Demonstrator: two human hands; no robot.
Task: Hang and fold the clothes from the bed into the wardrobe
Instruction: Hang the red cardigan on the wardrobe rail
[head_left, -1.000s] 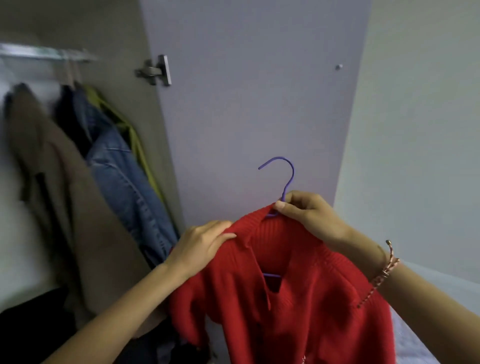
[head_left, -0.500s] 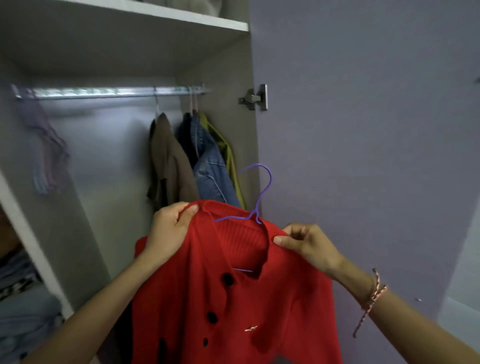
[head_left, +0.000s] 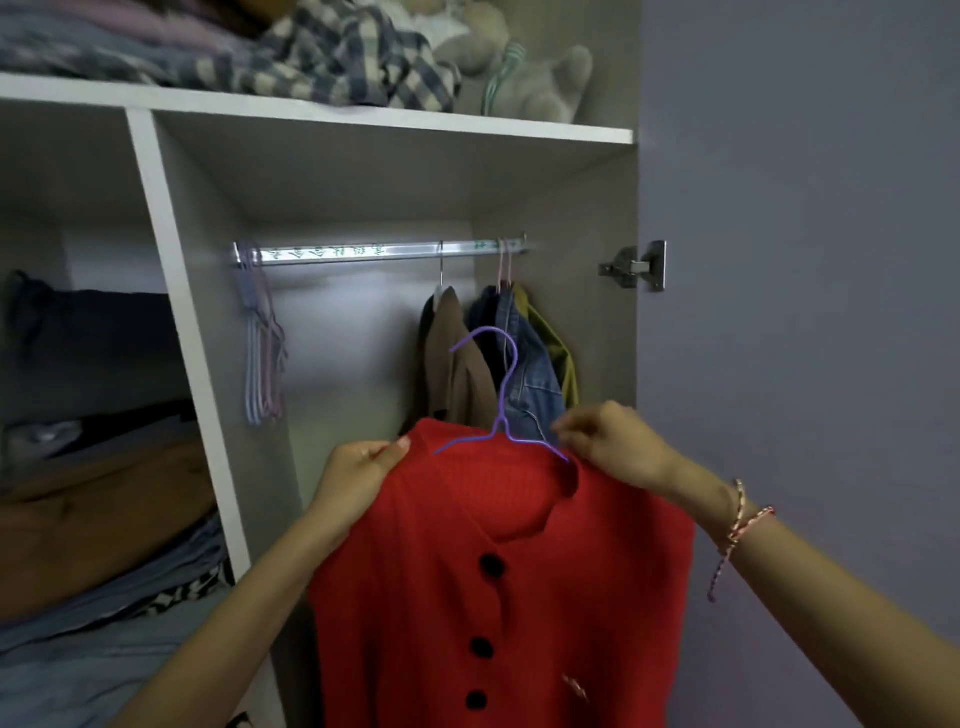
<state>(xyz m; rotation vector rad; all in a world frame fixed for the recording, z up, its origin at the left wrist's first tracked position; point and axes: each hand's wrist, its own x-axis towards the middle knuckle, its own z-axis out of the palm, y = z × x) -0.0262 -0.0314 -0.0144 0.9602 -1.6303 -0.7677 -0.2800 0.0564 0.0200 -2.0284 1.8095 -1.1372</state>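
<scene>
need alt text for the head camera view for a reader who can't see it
A left hand and a right hand hold a red knitted cardigan with black buttons by its shoulders, on a purple wire hanger, before an open wardrobe. The metal rail above carries a brown coat, a blue denim jacket and, at its left end, empty pastel hangers.

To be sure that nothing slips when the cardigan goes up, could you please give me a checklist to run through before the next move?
1. Cardigan seated on hanger: ok, both shoulders are covered.
2. Grip: ok, the left hand holds one shoulder and the right hand pinches the other.
3. Hook free of cloth: ok.
4. Space on rail: ok, there is a gap between the spare hangers and the coat.
5. Hook over rail: not ok, it is below the rail.
</scene>
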